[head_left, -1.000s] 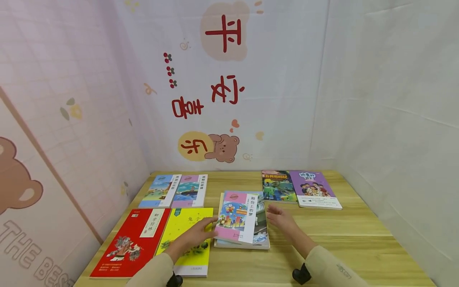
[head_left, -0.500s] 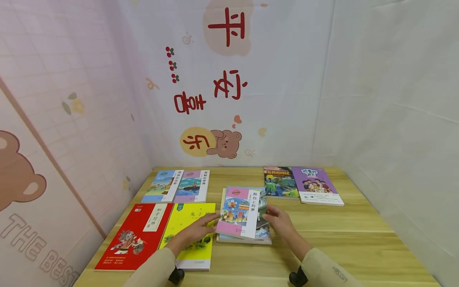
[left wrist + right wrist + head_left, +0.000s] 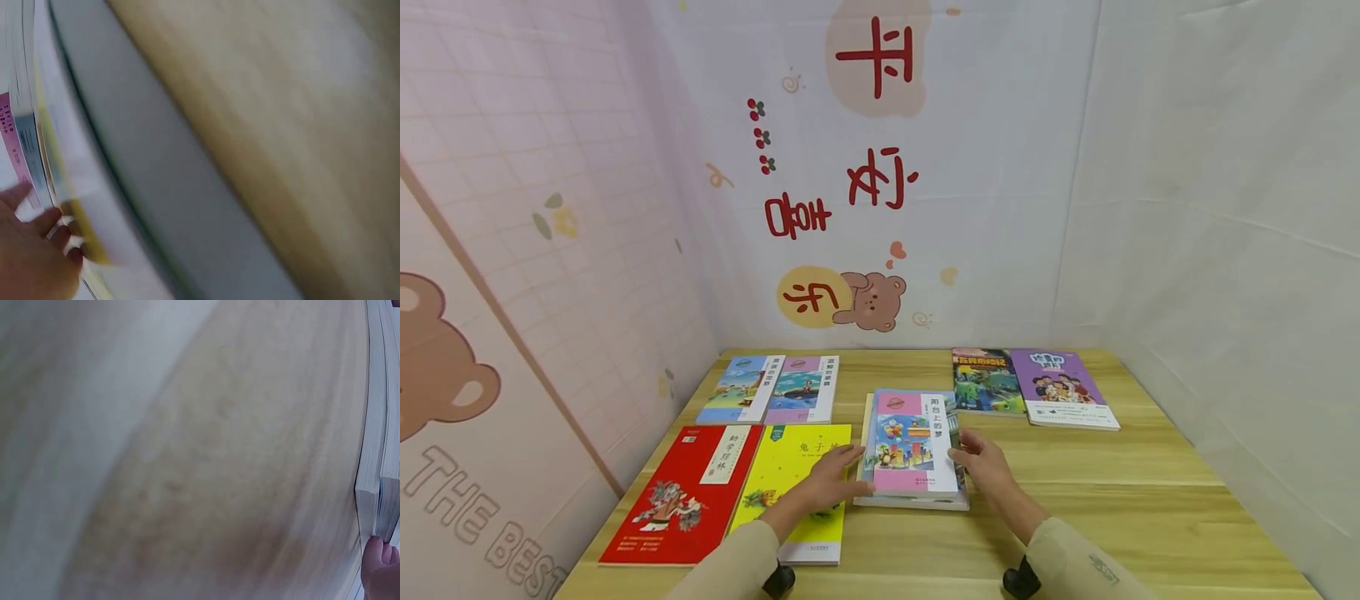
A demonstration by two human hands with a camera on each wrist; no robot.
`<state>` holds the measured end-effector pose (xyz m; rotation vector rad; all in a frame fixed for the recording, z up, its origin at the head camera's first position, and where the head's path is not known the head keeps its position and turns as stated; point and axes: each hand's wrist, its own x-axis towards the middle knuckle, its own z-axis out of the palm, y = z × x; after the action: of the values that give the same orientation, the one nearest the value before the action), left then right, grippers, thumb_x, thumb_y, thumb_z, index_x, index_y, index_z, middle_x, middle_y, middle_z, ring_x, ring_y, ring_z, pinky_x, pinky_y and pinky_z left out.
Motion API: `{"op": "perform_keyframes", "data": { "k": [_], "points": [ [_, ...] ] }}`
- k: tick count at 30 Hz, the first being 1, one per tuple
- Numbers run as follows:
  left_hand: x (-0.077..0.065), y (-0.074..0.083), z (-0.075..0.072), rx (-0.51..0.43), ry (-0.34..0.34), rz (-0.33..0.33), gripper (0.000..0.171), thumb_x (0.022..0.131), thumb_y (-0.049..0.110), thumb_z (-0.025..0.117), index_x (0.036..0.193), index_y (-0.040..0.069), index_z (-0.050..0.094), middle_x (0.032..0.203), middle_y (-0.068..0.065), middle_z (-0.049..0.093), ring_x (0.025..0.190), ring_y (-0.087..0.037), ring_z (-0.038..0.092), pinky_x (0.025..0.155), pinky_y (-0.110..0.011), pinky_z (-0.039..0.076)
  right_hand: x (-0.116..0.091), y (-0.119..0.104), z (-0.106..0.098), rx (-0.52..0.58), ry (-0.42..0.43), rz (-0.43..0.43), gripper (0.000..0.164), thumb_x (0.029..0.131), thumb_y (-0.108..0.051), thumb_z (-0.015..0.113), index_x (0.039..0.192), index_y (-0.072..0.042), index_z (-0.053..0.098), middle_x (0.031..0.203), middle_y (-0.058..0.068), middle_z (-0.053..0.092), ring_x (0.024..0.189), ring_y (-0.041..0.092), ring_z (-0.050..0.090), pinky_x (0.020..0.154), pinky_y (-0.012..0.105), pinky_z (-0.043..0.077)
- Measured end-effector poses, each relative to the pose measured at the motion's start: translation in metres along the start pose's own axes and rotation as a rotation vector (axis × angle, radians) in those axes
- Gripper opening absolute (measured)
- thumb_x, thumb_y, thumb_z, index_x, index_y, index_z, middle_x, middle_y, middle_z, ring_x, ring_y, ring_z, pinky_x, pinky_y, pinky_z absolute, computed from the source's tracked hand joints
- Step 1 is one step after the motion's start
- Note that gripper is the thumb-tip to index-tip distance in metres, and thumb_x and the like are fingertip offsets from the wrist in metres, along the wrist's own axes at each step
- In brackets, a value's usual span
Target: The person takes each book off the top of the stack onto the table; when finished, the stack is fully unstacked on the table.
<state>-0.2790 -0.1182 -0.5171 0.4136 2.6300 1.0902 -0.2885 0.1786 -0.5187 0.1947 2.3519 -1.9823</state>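
Note:
In the head view, a pink-and-white book (image 3: 901, 454) lies on top of a larger book (image 3: 953, 417), which shows along the left, right and bottom edges of the stack. My left hand (image 3: 829, 482) is at the stack's left side, its thumb touching the lower left edge of the top book. At the right edge, my right hand (image 3: 988, 468) has its fingertips against the pile. The left wrist view shows the pink spine (image 3: 15, 147) by my fingers. In the right wrist view, fingers (image 3: 374, 553) meet the corner of the page blocks (image 3: 372, 431).
A red book (image 3: 670, 500) and a yellow book (image 3: 786, 467) lie on the left, the yellow one partly under my left arm. Blue (image 3: 737, 392) and lilac (image 3: 800, 392) books lie behind them. A green book (image 3: 987, 383) and a purple book (image 3: 1060, 383) lie at the back right.
The pink-and-white book has shifted right and straightened on the larger book. My left hand has moved right with it; my right hand has come in to the stack's right edge.

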Motion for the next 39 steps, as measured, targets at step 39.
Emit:
{"op": "perform_keyframes", "data": {
  "k": [39],
  "points": [
    [-0.007, 0.002, -0.001, 0.108, -0.041, 0.056, 0.073, 0.092, 0.042, 0.068, 0.154, 0.016, 0.038, 0.159, -0.017, 0.027, 0.145, -0.044, 0.018, 0.114, -0.066, 0.014, -0.009, 0.0, -0.054, 0.022, -0.308, 0.119, 0.058, 0.094, 0.001, 0.057, 0.146, 0.013, 0.034, 0.105, 0.015, 0.069, 0.088, 0.028, 0.07, 0.073, 0.042, 0.059]
  ]
}}
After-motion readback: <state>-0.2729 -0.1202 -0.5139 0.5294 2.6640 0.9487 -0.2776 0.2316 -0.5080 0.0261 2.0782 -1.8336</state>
